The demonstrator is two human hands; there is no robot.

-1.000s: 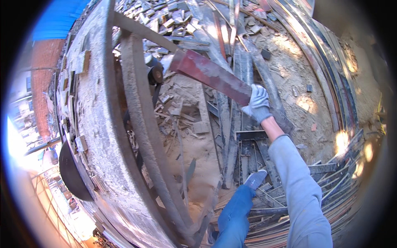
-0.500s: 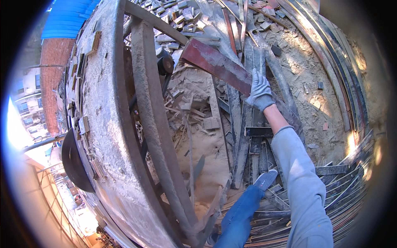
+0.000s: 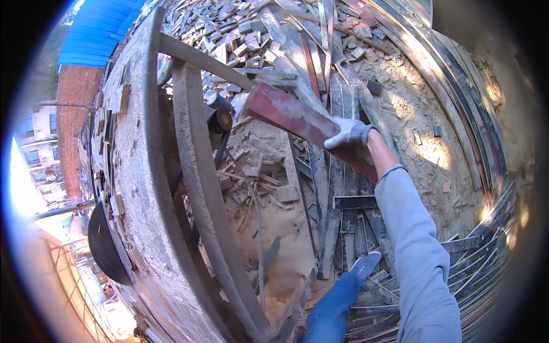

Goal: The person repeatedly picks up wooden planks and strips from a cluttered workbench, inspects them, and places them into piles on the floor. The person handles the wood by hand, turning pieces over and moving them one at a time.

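Holding the reddish board (image 3: 291,117) seems the step in hand: the gloved right hand (image 3: 347,132) is part-closed, clasping it. The board slants ahead-left from the fingers toward a dusty crossbar (image 3: 206,62); moving it would call for a firm grip.

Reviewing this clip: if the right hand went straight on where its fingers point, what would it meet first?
The red board, which the right hand holds. Beyond it, the line seems to pass over wood scraps toward the dusty beam, though depth is unclear here.
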